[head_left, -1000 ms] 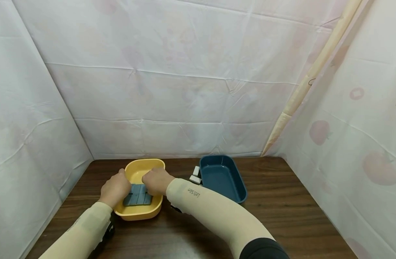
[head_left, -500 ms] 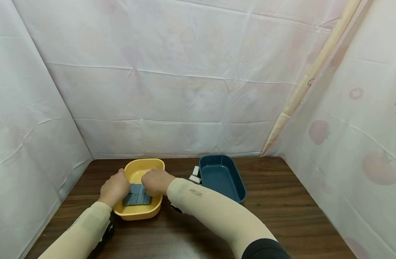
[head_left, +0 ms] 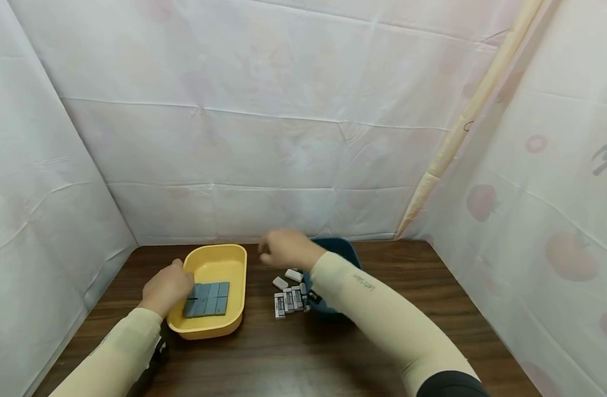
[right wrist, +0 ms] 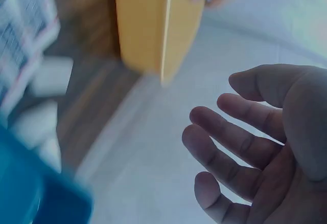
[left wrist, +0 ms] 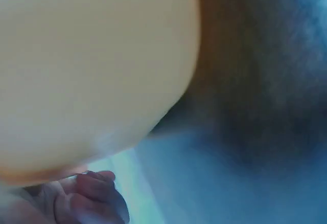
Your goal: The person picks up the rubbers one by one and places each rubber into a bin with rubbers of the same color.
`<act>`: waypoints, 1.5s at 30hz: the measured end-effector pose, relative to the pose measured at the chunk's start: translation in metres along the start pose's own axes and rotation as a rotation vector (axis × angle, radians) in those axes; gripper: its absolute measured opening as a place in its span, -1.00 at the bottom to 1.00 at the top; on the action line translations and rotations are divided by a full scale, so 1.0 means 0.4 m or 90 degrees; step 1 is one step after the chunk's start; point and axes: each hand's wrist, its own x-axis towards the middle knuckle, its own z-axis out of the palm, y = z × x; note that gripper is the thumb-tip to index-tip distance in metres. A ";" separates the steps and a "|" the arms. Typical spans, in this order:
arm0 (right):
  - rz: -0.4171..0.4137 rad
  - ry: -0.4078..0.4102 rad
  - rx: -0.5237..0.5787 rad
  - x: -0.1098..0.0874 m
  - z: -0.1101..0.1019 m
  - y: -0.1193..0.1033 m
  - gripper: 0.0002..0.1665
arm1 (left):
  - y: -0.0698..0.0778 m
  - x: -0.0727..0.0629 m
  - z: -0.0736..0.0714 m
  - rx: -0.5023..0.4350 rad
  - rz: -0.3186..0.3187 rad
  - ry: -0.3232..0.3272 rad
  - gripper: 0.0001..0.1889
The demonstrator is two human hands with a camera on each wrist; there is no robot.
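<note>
In the head view my left hand [head_left: 166,289] grips the left rim of a yellow tray [head_left: 237,298]; in the left wrist view its curled fingers [left wrist: 99,196] show below the tray's pale, blurred wall. Flat blue-grey rectangular blocks [head_left: 206,299] lie side by side in rows on the tray floor, near the left fingers. My right hand [head_left: 288,249] is in the air between the yellow tray and a dark blue tray [head_left: 340,246]. Its fingers are loosely bent with nothing in them, as the right wrist view shows. The right forearm covers much of the blue tray.
Several white blocks with dark printed labels [head_left: 289,300] lie on the brown wooden table [head_left: 263,358], against the blue tray's left side. Two plain white blocks [head_left: 287,278] lie behind them. Pale printed sheeting [head_left: 263,165] walls the table at the back and sides.
My right hand has left the blue-grey blocks in the yellow tray and moved right and up, uncovering more of them and the labelled white blocks. The left hand stays at the rim.
</note>
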 end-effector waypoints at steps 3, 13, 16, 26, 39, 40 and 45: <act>0.048 0.014 0.048 -0.040 -0.038 0.082 -0.64 | 0.013 -0.011 -0.026 0.034 0.022 0.059 -0.32; 0.147 0.068 0.135 -0.130 -0.066 0.312 -0.64 | 0.238 -0.099 -0.107 0.009 0.176 0.154 -0.39; 0.183 0.076 0.140 -0.149 -0.058 0.367 -0.62 | 0.314 -0.124 -0.093 -0.009 0.219 0.139 -0.43; 0.266 0.044 0.174 -0.202 0.013 0.501 -0.44 | 0.482 -0.129 0.049 0.064 0.294 0.037 -0.61; 0.326 -0.034 0.229 -0.190 0.159 0.522 -0.04 | 0.525 -0.071 0.194 0.127 0.301 -0.070 -0.73; 0.331 -0.038 0.232 -0.190 0.165 0.521 -0.05 | 0.525 -0.070 0.198 0.124 0.299 -0.074 -0.71; 0.352 -0.043 0.269 -0.185 0.182 0.511 -0.11 | 0.525 -0.061 0.220 0.107 0.304 -0.074 -0.68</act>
